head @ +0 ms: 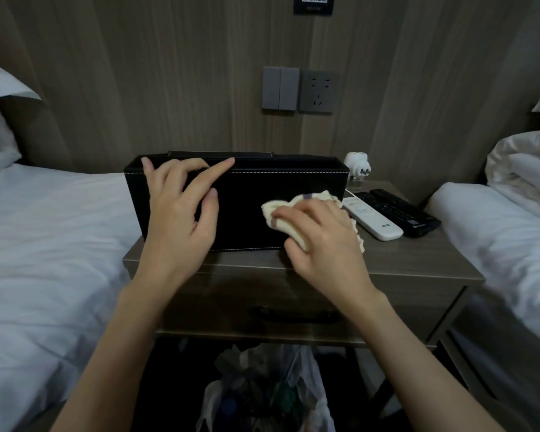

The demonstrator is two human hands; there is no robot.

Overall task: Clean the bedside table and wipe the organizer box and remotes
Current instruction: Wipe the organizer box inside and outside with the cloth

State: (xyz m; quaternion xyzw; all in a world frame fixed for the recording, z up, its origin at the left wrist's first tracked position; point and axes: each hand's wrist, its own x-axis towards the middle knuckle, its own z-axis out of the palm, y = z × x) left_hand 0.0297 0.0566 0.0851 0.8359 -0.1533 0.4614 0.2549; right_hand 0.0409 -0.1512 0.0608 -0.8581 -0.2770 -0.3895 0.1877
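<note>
Organizer box (247, 213), black with pale stitching along its rim, stands upright on the bedside table (418, 263), and I place everything else from it. I have the left hand (178, 213) spread against the box's front face near its left end, thumb up at the top rim, fingers loose and gripping nothing, so it only steadies the box. The right hand (321, 238) is curled round a cream cloth (278, 210) and presses it to the lower right part of that same face. Just right of the box lie the white remote (371, 219) and the black remote (402, 210), side by side. Behind them, by the box's right rear corner, sits a small white plug-in device (357, 166). I judge the job about midway at best. The box front is under the cloth now, but I cannot tell about its other sides or its inside. The remotes lie apart from the cloth, and the table top around the box looks left to do. Below the box, under the table, a bag of rubbish (262, 394) sits.
</note>
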